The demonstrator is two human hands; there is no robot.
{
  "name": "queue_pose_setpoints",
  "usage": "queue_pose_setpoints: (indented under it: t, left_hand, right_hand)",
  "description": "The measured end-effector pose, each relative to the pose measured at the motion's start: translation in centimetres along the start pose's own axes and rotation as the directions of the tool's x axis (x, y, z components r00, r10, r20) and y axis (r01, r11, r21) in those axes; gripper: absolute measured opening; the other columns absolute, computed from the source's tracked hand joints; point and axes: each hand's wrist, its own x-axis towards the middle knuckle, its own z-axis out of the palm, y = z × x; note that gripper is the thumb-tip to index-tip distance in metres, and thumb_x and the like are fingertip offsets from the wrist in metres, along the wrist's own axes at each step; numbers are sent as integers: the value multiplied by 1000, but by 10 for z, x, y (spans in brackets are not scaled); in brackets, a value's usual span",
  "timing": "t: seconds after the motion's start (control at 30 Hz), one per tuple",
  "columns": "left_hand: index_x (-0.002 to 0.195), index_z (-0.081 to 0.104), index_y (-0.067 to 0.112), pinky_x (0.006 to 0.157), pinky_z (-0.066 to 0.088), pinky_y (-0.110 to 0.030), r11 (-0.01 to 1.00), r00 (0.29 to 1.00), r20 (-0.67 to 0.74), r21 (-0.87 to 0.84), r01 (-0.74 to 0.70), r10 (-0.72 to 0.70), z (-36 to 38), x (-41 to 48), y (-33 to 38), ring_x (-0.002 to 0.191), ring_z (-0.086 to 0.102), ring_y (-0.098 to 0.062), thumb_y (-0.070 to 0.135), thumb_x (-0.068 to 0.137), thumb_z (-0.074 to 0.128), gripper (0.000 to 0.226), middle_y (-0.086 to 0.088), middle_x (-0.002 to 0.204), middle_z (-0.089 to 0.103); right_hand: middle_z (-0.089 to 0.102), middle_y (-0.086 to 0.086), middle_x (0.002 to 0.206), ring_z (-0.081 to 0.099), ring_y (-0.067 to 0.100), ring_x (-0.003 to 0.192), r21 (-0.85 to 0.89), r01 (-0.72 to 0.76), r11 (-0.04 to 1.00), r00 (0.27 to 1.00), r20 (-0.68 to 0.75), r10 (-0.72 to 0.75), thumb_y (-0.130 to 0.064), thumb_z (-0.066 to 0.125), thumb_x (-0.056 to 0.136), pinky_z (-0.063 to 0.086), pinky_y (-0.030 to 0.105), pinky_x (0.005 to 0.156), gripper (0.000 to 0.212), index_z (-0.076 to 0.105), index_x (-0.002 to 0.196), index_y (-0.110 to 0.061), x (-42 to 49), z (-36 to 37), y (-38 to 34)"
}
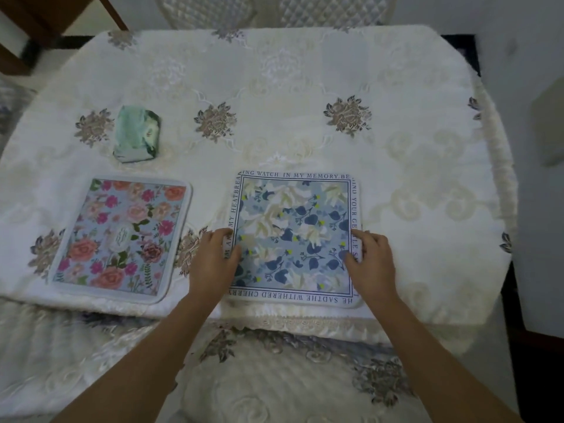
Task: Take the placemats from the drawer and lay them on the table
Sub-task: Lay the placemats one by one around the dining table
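Observation:
A blue floral placemat (293,221) with a printed text border lies flat near the table's front edge, in the middle. My left hand (213,261) grips its left edge, thumb on top. My right hand (370,261) grips its right edge the same way. A second placemat (122,236), pink and red roses on pale blue, lies flat to the left, apart from both hands. Both mats rest on the table (305,102), which is covered by a cream embroidered cloth. No drawer is in view.
A green tissue pack (137,134) sits behind the rose placemat. Two quilted chair backs (274,10) stand at the far side. A wooden chair (45,19) is at the far left. The tablecloth hangs down over the front edge.

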Motion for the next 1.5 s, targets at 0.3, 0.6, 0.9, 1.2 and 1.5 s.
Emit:
queue_pose_setpoints:
  t: [0.3, 0.6, 0.9, 1.2, 1.5]
  left_hand:
    - [127, 59, 19, 79, 53, -38, 983, 993, 50, -144, 111, -105, -6, -20, 4, 96, 66, -28, 18, 90, 67, 38, -5, 119, 65]
    - [122, 65, 15, 72, 41, -27, 989, 974, -226, -138, -46, 14, -38, -91, -2, 78, 51, -16, 10, 91, 64, 31, -2, 118, 63]
    - [107, 69, 28, 50, 40, -13, 898, 831, -488, -438, 32, -267, -140, -180, -59, 57, 53, 0, 15, 91, 67, 20, 8, 79, 59]
    - [110, 69, 27, 57, 48, -22, 807, 563, -638, -583, 93, -525, -182, -362, -207, 57, 53, -7, 12, 88, 69, 27, 5, 86, 63]
    - [109, 70, 28, 58, 39, -15, 669, 233, -627, -699, 254, -743, -162, -554, -313, 56, 45, -8, 10, 88, 68, 27, 11, 77, 57]
  right_hand:
    - [59, -5, 123, 63, 15, 101, 174, -8, 985, 992, 123, -13, -12, 66, 87, 53, 35, 89, 53, 51, 133, -32, -20, -15, 8]
    - [65, -8, 95, 56, -1, 70, 204, 139, 969, 967, 184, -177, -8, 65, 87, 45, 15, 62, 48, 59, 129, -31, -50, -17, -21]
    - [65, -12, 84, 59, -6, 60, 285, 402, 870, 862, 203, -465, -11, 63, 88, 42, 11, 51, 40, 63, 119, -35, -99, -17, -144]
    - [67, -15, 104, 63, 5, 82, 312, 629, 712, 628, 336, -702, -20, 66, 85, 55, 32, 70, 34, 65, 114, -37, -256, 85, -240]
    - [66, -17, 93, 62, -3, 77, 370, 678, 635, 343, 605, -719, -16, 67, 88, 54, 20, 67, 34, 65, 117, -32, -430, 215, -246]
